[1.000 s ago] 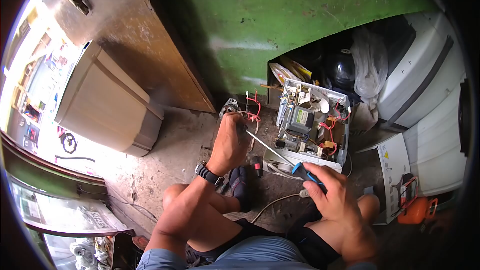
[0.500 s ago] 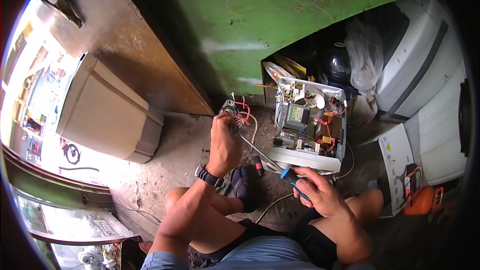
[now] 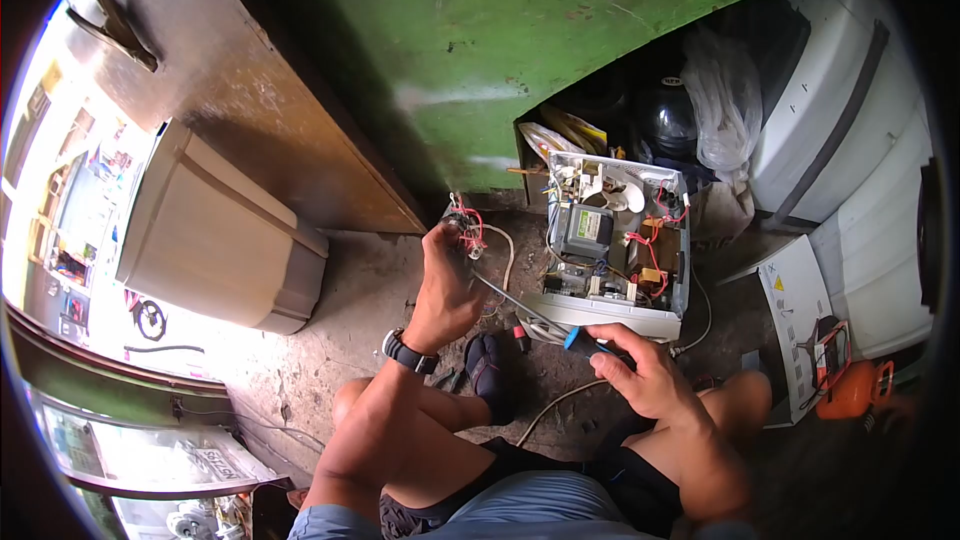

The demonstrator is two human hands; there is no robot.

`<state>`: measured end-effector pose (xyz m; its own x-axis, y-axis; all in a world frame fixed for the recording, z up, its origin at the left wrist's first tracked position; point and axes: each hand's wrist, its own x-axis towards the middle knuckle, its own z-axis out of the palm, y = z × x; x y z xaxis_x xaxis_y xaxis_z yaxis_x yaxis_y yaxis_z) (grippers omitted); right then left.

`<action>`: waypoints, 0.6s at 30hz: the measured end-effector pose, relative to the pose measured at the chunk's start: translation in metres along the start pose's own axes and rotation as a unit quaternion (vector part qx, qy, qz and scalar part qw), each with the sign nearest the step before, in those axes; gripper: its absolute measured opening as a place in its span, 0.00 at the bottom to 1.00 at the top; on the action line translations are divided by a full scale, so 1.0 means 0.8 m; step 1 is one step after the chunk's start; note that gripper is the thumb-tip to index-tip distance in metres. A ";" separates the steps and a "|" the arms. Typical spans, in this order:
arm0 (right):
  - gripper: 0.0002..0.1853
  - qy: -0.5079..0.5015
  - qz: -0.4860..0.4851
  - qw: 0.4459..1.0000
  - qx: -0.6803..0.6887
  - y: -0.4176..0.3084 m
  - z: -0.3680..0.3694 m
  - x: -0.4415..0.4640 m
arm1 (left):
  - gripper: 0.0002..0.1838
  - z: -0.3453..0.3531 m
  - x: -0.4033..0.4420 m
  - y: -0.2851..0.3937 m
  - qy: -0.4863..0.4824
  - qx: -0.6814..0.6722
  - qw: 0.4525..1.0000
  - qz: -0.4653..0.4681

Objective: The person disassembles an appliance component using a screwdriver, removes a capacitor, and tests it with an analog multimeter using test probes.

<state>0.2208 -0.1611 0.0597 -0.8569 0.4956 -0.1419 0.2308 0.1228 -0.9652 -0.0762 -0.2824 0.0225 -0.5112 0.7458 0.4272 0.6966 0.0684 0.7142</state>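
Note:
My left hand (image 3: 447,290), with a watch (image 3: 408,351) on its wrist, is closed around a small metal part with red wires (image 3: 466,228). Its fingers hide much of that part. In my right hand (image 3: 645,375) is a screwdriver (image 3: 573,338) with a blue-and-black handle. The fingers lie over the handle and the thumb is below it. Its long shaft points up and left to the part; whether the tip touches a screw I cannot tell. Just beyond the shaft stands an opened appliance (image 3: 618,318), its fan, transformer-like block (image 3: 586,232) and wiring exposed.
A red-and-black object (image 3: 521,338) lies on the floor near my foot (image 3: 485,380). At right are a white metal panel (image 3: 793,325) and an orange tool (image 3: 855,390). A pale bin (image 3: 225,240) stands at left by the wooden door (image 3: 270,90). A cable (image 3: 550,405) crosses the floor.
The wired part has turned in my left hand and shows more red wire. My right-hand grip has changed: the fingers now stretch over the screwdriver handle. The whole view has shifted slightly.

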 end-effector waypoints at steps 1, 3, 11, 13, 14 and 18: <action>0.20 -0.016 0.028 0.999 -0.014 -0.004 -0.004 0.001 | 0.34 -0.004 -0.002 -0.009 -0.029 -0.018 0.999 -0.016; 0.20 0.005 -0.021 0.999 -0.035 0.003 -0.011 0.003 | 0.33 -0.017 -0.003 -0.020 -0.058 -0.036 0.997 -0.034; 0.20 -0.086 0.036 0.996 0.007 -0.018 -0.076 0.015 | 0.15 -0.041 0.004 -0.013 -0.166 -0.336 0.893 -0.250; 0.20 -0.128 0.108 0.983 0.071 -0.017 -0.096 0.021 | 0.22 -0.050 0.005 -0.025 -0.234 -0.398 0.856 -0.233; 0.19 -0.139 0.111 0.982 0.061 -0.024 -0.103 0.023 | 0.21 -0.049 0.005 -0.026 -0.251 -0.444 0.832 -0.219; 0.20 -0.164 0.121 0.975 0.086 -0.027 -0.109 0.030 | 0.20 -0.041 0.002 -0.029 -0.273 -0.476 0.818 -0.172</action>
<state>0.2354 -0.0763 0.0960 -0.8945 0.1878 -0.4057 0.3880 -0.1245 -0.9132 -0.1097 -0.3046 0.0245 -0.1122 0.9936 -0.0151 -0.2811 -0.0172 0.9595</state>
